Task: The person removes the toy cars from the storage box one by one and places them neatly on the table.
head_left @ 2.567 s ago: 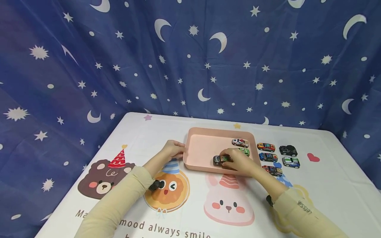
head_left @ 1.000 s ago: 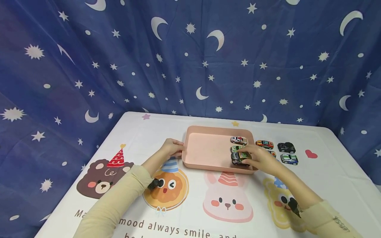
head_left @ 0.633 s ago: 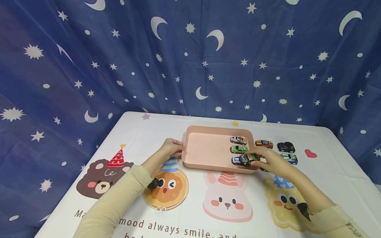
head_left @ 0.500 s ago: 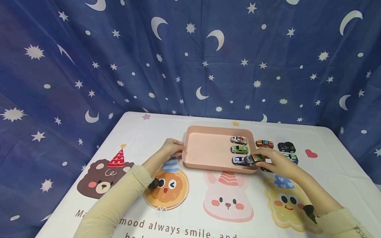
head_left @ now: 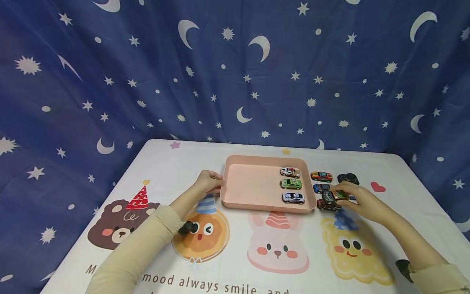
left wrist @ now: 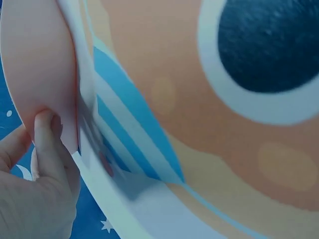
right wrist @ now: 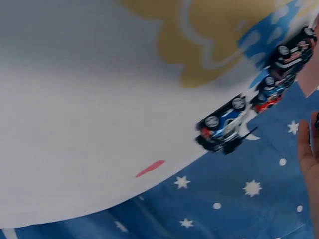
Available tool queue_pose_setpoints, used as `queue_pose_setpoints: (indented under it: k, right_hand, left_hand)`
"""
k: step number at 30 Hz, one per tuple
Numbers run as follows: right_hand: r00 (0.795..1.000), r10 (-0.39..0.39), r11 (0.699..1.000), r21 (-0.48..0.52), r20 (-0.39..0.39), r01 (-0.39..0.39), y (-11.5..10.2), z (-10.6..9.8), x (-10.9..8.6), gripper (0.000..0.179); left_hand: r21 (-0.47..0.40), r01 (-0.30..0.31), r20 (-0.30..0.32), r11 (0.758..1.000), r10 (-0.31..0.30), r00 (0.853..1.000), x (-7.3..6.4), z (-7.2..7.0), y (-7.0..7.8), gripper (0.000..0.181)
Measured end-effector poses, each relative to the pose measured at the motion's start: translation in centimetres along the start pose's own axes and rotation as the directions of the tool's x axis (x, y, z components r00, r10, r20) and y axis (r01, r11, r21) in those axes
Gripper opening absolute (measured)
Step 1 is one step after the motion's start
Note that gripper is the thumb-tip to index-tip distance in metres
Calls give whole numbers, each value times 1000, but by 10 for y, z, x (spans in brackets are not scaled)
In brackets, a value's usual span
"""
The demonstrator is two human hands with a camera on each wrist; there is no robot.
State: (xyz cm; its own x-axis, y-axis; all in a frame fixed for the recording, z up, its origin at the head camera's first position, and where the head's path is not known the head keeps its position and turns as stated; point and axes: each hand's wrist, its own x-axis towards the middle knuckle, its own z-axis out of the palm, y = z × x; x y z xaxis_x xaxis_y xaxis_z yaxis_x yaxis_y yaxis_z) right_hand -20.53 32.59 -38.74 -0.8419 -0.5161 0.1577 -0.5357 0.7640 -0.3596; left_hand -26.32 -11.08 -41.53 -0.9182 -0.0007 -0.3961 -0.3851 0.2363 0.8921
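My left hand (head_left: 210, 182) pinches the left rim of a pink tray (head_left: 240, 204); in the left wrist view my thumb and fingers (left wrist: 46, 144) grip its wall. Inside the tray, along its right side, stand a white-and-red toy car (head_left: 290, 172), a green one (head_left: 291, 184) and a white-and-blue one (head_left: 293, 198). To the right of the tray, my right hand (head_left: 361, 202) pinches a dark toy car with orange and green markings (head_left: 335, 196). It overlaps a blue car (head_left: 321, 188) and a red-and-black car (head_left: 328, 205). The right wrist view shows only an edge of this hand (right wrist: 310, 164).
A red-and-yellow car (head_left: 321, 176) and a black car (head_left: 348, 178) stand behind my right hand. A white-and-blue-looking car (right wrist: 223, 122) shows in the right wrist view. The white printed tablecloth (head_left: 220, 265) ends at a blue starry curtain (head_left: 235, 102).
My right hand has carried the dark toy car rightward, out of the tray and over the cars beside it, uncovering the white-and-blue car. My left hand stays on the rim.
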Motion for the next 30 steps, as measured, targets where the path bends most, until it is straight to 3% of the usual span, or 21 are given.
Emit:
queue_pose_setpoints:
  k: [4, 11, 22, 25, 30]
  right_hand:
    - [999, 42, 999, 5, 22, -42, 8, 1, -5, 34]
    - [996, -23, 996, -88, -87, 16, 26, 2, -15, 34]
    - [996, -11, 992, -122, -88, 0, 48, 5, -33, 36]
    - [997, 12, 993, -115, -72, -20, 50, 6, -35, 36]
    - [993, 114, 989, -90, -3, -114, 52, 5, -37, 35]
  left_hand:
    - [-4, 15, -1, 1000, -15, 1000, -2, -1, -1, 30]
    - [-9, 9, -29, 1000, -9, 1000, -1, -2, -5, 27]
    - [17, 10, 2, 1000, -10, 1000, 0, -1, 1, 31]
    - [19, 17, 1, 1000, -17, 1000, -1, -2, 2, 32]
    - [15, 29, 8, 999, -29, 1000, 1, -3, 0, 34]
